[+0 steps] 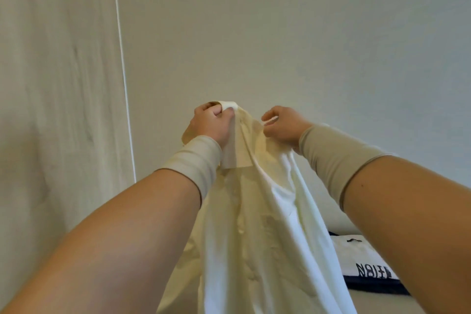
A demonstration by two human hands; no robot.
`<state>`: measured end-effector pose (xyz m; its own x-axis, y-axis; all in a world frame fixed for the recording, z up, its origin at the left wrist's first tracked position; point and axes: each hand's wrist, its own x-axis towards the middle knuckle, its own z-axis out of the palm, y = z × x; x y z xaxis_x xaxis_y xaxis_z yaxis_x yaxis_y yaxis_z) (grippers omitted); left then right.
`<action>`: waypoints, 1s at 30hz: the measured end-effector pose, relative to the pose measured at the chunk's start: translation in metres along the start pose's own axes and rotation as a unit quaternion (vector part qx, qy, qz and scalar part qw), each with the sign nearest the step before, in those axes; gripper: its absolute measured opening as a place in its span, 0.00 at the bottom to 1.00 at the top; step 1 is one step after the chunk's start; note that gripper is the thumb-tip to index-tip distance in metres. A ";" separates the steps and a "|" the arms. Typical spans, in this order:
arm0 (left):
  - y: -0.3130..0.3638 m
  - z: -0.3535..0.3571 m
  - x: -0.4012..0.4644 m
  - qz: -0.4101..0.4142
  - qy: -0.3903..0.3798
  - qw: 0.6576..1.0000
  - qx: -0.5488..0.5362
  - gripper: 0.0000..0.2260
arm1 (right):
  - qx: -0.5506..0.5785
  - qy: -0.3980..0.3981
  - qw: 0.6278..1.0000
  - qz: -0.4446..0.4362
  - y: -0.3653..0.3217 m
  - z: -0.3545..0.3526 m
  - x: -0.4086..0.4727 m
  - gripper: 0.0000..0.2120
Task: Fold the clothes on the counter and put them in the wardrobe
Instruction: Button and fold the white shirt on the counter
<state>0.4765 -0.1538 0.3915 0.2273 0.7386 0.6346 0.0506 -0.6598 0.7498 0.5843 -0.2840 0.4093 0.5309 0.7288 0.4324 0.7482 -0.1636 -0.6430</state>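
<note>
Two bare forearms reach up and forward, each wrist wrapped in a beige cuff. Between them hangs one cream shirt [254,224], lifted well off the counter [377,303] and draping down past the bottom edge of the view. Left hand [211,122] has its fingers curled tight round the top of the cloth; right hand [283,125] pinches the fabric just beside it, so both are clamped on the same garment. One folded white and navy garment [367,265] with dark lettering lies on the pale counter at lower right. A plain pale wall [280,33] fills the background, with one cream curtain [51,84] hanging at left.
</note>
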 end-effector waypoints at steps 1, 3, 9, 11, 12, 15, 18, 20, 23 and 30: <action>0.002 0.002 -0.003 0.000 -0.003 1.000 0.029 0.13 | 0.034 -0.027 0.999 0.018 0.001 0.003 -0.002 0.17; 0.002 0.007 -0.006 0.017 0.005 0.996 0.086 0.13 | 0.033 -0.068 0.996 0.037 0.003 0.010 -0.004 0.16; -0.007 0.016 -0.001 0.029 -0.048 0.998 0.026 0.11 | 0.103 -0.009 0.992 0.066 -0.002 0.001 0.001 0.12; -0.007 0.017 -0.005 0.034 -0.081 0.996 -0.006 0.12 | 0.084 -0.077 0.991 0.064 -0.002 -0.005 0.000 0.21; -0.008 0.018 -0.006 0.021 -0.092 0.995 -0.030 0.12 | 0.056 -0.096 0.993 0.050 -0.002 -0.006 0.000 0.19; -0.014 0.015 -0.006 -0.053 -0.082 0.988 -0.118 0.07 | 0.057 -0.026 0.998 0.006 0.000 -0.008 0.003 0.06; -0.018 0.012 -0.012 -0.123 -0.156 0.975 -0.096 0.06 | 0.124 0.048 0.991 -0.002 0.006 -0.017 0.005 0.07; -0.027 0.012 -0.018 -0.128 -0.256 0.957 0.051 0.07 | 0.159 0.093 0.983 -0.008 0.011 -0.023 0.007 0.11; -0.038 0.015 -0.029 -0.176 -0.349 0.900 0.194 0.07 | 0.160 0.140 0.977 -0.008 0.017 -0.033 0.011 0.12; -0.028 -0.003 0.002 -0.218 -0.111 0.960 0.134 0.15 | -0.032 0.072 0.996 0.034 0.047 -0.042 0.001 0.10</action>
<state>0.4725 -0.1340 0.3723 0.3272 0.9251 0.1928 0.4299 -0.3274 0.8414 0.6365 -0.3187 0.4064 0.6288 0.6132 0.4782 0.7300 -0.2538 -0.6345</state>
